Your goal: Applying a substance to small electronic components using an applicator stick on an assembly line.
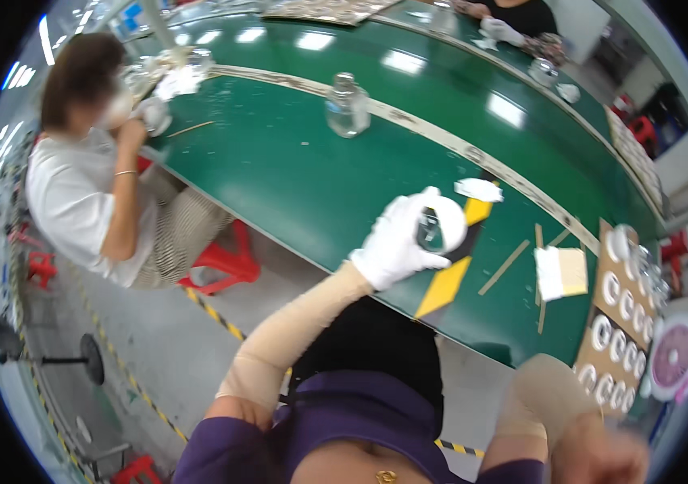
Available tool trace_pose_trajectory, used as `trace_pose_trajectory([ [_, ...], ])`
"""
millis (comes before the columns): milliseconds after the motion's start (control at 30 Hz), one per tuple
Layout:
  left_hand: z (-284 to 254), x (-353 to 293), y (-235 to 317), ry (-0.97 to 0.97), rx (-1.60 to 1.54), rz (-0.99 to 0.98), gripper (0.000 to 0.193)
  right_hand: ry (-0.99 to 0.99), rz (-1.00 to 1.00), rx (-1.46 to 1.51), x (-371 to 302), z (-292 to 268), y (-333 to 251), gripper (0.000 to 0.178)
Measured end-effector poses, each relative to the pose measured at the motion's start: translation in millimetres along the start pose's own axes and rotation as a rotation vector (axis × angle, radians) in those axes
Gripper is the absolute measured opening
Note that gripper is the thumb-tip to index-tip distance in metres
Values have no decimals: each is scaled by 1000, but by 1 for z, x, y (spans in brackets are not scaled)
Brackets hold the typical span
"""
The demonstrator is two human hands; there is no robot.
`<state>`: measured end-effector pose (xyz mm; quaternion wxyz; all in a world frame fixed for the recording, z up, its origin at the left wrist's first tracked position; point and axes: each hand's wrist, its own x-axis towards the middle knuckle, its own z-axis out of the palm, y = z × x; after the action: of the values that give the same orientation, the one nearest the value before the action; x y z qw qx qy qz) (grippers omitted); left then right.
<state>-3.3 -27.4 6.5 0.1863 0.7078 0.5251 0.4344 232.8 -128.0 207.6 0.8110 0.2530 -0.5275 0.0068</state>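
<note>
My left hand (399,240), in a white glove, is raised over the near edge of the green table (279,161). Its fingers curl round a round white piece with a dark, glassy centre (450,224). My right hand (602,453) is bare and low at the right, off the table. Motion smears its fingers, so I cannot make out a grip. A crumpled white cloth (479,190) lies just beyond the held piece. Right of it are thin wooden sticks (505,266) and a white cloth folded over a tan pad (562,273).
A clear glass bottle (348,109) stands mid-table. Cardboard trays (602,310) of white ring-shaped pieces and a pink-and-white fan (675,356) are at the right. A seated co-worker (90,177) holds a pale object at the left; another person (521,20) sits across.
</note>
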Motion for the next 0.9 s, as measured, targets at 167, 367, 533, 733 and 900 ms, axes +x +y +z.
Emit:
trace_pose_trajectory([
  [167,1,-1,-7,7,-5,-32,98,-596,1123,-871,-104,-59,83,26],
  [367,10,3,-3,0,-34,-1,97,-1235,1257,-1068,-236,-165,124,35],
  [533,4,-1,-1,15,-41,18,95,-792,1399,-676,-244,-147,166,18],
  [733,3,-2,-2,-30,-94,-18,96,-254,1838,-133,-238,-68,224,8],
  [900,0,-1,-1,-106,-87,-96,97,-620,1543,-291,-269,2,271,16],
])
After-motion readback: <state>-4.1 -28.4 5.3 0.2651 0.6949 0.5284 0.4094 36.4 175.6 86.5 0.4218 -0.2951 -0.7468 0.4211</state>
